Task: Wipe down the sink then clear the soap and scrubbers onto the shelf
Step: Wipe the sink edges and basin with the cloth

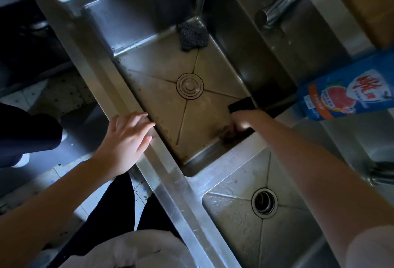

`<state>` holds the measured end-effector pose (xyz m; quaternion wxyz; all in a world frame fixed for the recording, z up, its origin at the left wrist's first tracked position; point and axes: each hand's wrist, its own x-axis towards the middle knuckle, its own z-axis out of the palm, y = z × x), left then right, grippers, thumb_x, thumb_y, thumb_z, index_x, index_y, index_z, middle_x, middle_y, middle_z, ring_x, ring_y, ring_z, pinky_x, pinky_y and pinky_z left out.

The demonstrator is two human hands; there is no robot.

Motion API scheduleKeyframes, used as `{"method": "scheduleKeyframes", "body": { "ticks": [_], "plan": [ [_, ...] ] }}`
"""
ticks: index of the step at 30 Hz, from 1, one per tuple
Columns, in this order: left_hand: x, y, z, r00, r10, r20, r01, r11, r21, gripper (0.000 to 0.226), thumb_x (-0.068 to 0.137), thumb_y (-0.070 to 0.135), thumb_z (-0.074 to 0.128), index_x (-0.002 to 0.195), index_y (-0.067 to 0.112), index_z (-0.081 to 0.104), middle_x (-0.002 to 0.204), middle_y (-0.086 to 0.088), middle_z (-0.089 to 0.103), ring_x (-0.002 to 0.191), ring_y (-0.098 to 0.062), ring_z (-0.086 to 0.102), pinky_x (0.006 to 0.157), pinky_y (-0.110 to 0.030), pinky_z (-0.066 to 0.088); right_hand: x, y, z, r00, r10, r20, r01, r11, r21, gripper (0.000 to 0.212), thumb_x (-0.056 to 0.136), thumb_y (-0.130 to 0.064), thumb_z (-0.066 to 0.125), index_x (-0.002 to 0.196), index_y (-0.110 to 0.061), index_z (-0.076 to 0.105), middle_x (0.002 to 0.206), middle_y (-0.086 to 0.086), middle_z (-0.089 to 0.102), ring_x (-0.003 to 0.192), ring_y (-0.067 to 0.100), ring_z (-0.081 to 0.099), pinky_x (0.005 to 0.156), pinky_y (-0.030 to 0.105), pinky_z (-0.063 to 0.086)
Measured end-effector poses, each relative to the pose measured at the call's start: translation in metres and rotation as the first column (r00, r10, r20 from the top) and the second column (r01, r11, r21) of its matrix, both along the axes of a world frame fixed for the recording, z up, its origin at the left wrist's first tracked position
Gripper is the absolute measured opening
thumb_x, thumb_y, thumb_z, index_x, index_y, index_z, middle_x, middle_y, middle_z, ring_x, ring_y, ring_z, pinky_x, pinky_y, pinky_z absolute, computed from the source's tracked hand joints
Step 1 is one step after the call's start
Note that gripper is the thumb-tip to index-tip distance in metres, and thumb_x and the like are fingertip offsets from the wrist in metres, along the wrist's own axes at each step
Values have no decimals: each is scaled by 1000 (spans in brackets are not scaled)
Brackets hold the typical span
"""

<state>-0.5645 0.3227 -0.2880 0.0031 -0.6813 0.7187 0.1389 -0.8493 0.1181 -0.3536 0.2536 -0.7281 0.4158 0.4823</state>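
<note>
Down in the sink's (149,58) near-right corner, right hand (245,121) presses a dark sponge (242,104) at the wall, fingers curled round it, wiping. Left hand (125,137) lies flat on the rim, fingers spread, likely bracing. Steel wool (191,36) sits in the far corner; soap bottle (345,95) lies on the ledge, both uncleared.

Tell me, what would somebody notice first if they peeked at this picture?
Probably the bright blue soap bottle at the right edge, the only colourful thing here. Next, the right hand pressing a dark sponge into the near corner of the steel sink, while the left hand rests on its front rim. A grey scrubber sits in the far corner.
</note>
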Motion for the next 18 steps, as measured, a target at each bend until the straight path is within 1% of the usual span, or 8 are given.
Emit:
{"method": "scheduleKeyframes", "body": {
  "ticks": [2,5,7,9,10,12,15,18],
  "plan": [
    [0,0,0,1000,-4,3,4,1000,-8,40,86,33,37,110,13,62,121,-11,57,105,-32,56,91,-49,35,21,19,-6,997,79,-26,-76,991,115,31,88,-17,55,118,-13,64,118,9,62,101,31,60,94,42,50],
    [1,-1,-1,1000,-2,-1,2,1000,-20,39,86,33,38,110,13,62,121,-10,57,105,-31,55,91,-49,36,50,47,-13,988,154,31,-157,965,211,38,88,-15,56,125,-16,59,126,9,59,109,31,57,97,41,48],
    [0,-1,-2,1000,6,-11,-6,1000,-24,39,86,33,38,109,13,63,121,-10,57,107,-31,55,91,-49,36,63,61,-15,987,125,105,-149,952,269,38,87,-9,57,123,-16,62,122,10,61,107,32,59,92,37,50],
    [-1,-1,-3,1000,8,-21,-9,1000,-29,39,86,33,39,108,13,63,121,-10,57,107,-30,55,91,-49,37,67,70,-17,983,101,157,-144,944,296,37,85,-1,56,119,-10,64,117,14,65,104,33,61,81,34,48],
    [-1,-1,-4,1000,8,-23,-8,1000,-30,38,86,32,39,108,13,63,121,-10,57,107,-30,55,90,-50,38,67,70,-17,982,102,162,-147,944,296,37,85,-1,56,120,-9,63,117,15,64,104,33,60,81,34,48],
    [0,-2,-6,1000,7,-23,-8,1000,-29,38,86,32,39,109,13,63,122,-10,57,107,-31,56,90,-49,39,58,62,-16,983,107,149,-145,952,269,39,85,-6,57,123,-14,62,120,12,63,105,32,59,88,37,49],
    [0,-2,-7,1000,7,-18,-8,1000,-28,39,86,32,39,109,13,63,122,-11,57,104,-33,57,89,-49,39,30,34,-14,993,116,28,-119,979,167,37,86,-19,57,122,-17,62,116,8,62,102,30,59,93,41,50],
    [-1,-1,-6,1000,4,-10,-4,1000,-30,39,86,31,39,109,12,63,122,-12,57,103,-33,57,89,-49,39,-8,-5,-6,999,-32,22,32,999,-3,29,79,-29,65,100,-11,70,97,8,67,89,29,63,89,43,52]
  ]
}}
